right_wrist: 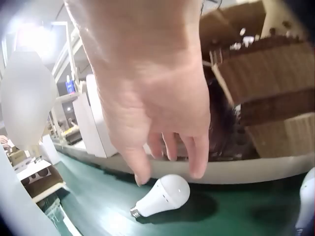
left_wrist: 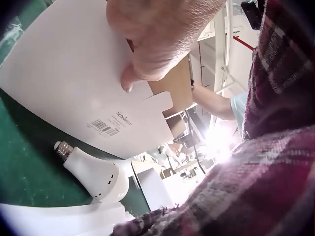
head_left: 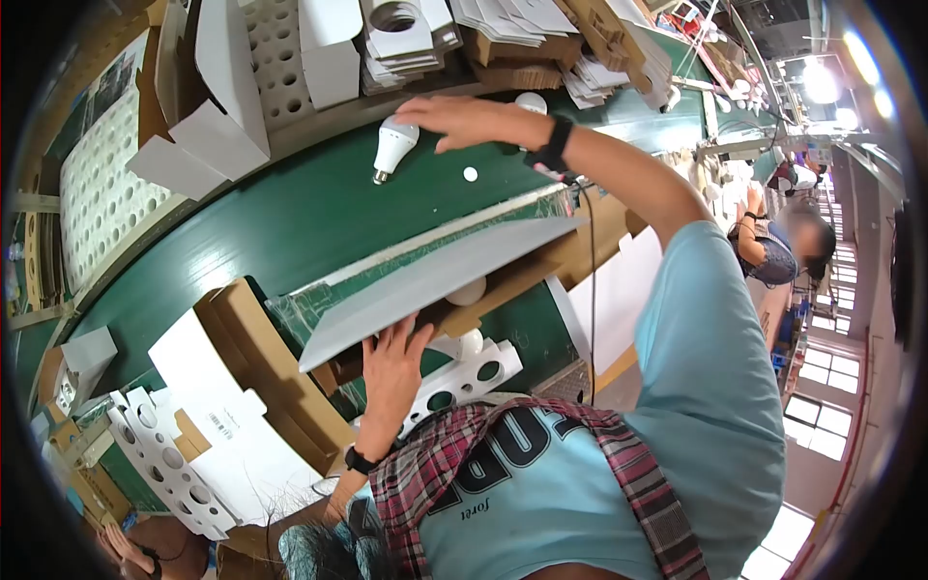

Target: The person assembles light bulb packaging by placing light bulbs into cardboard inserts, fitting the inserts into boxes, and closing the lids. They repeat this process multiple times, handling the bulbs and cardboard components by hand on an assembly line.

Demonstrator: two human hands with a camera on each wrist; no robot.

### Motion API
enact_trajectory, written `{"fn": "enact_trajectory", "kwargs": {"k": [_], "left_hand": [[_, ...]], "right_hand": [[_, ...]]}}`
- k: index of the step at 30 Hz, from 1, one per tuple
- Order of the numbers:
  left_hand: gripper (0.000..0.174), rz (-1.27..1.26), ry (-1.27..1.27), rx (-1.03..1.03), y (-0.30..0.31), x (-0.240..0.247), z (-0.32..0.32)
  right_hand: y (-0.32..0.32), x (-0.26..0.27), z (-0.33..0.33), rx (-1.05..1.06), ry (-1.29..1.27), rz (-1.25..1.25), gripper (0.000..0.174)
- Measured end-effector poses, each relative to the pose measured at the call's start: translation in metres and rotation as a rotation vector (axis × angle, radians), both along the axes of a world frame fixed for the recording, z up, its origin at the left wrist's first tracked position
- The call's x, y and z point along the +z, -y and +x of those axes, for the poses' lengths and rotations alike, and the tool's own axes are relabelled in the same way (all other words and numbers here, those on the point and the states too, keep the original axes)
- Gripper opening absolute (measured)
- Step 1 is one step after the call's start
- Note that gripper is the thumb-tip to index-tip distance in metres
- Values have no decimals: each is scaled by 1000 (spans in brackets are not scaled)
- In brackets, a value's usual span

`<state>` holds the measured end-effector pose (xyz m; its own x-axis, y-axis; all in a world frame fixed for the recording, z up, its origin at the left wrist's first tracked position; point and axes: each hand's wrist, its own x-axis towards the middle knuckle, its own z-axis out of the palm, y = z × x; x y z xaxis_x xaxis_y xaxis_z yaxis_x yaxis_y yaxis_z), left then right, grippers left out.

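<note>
A white LED bulb [head_left: 394,147] lies on the green surface under my right hand [head_left: 474,124]. In the right wrist view, the thumb and fingers hang spread just above the rounded end of this bulb [right_wrist: 165,195]. My left hand [head_left: 391,372] grips the edge of a white cardboard box [head_left: 425,280], its thumb on the printed outer panel [left_wrist: 106,118]. Part of another bulb [head_left: 468,292] shows inside that box. Close to the left hand lies one more bulb [left_wrist: 96,172], screw base visible; the left hand's other fingers are partly hidden by cardboard.
A further bulb [head_left: 530,102] lies beyond my right wrist. White holed inserts [head_left: 464,382] lie near my body, beside an open white box [head_left: 242,406] at left. Stacked cardboard [head_left: 522,43] and a holed tray [head_left: 106,203] line the far side. Another person [head_left: 773,242] sits at right.
</note>
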<state>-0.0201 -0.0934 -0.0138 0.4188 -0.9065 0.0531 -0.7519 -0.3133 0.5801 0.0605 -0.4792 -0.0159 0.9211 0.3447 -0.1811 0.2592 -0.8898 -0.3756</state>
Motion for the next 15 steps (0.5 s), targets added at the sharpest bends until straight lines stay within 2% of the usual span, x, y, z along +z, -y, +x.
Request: {"fn": "enact_trajectory", "kwargs": {"k": [1,4,7,8,11,14,15], "left_hand": [[40,16,-9,-6,-1,-1,1],[43,41,-61,-5,-3,4,3],[43,66,-92,3,-3,5,2],[43,57,-77,1,-3,5,2],[42,51,-60,9,-2,4,2],[33,36,-54,2,1,5,3],[30,27,-59,3,2,6,3]], "right_hand": [[-13,-1,10,15,-67,-121,69],[-21,-45,31,83,95,-178,67],[-28,-54,38,-17,39,-279,62],[-30,-54,35,-48,20,-244,60],[-35,-24,12,-173,-83,-105,59],[-47,41,-14,-316,-258,87,62],[-51,63,-29,-335,-176,168,63]]}}
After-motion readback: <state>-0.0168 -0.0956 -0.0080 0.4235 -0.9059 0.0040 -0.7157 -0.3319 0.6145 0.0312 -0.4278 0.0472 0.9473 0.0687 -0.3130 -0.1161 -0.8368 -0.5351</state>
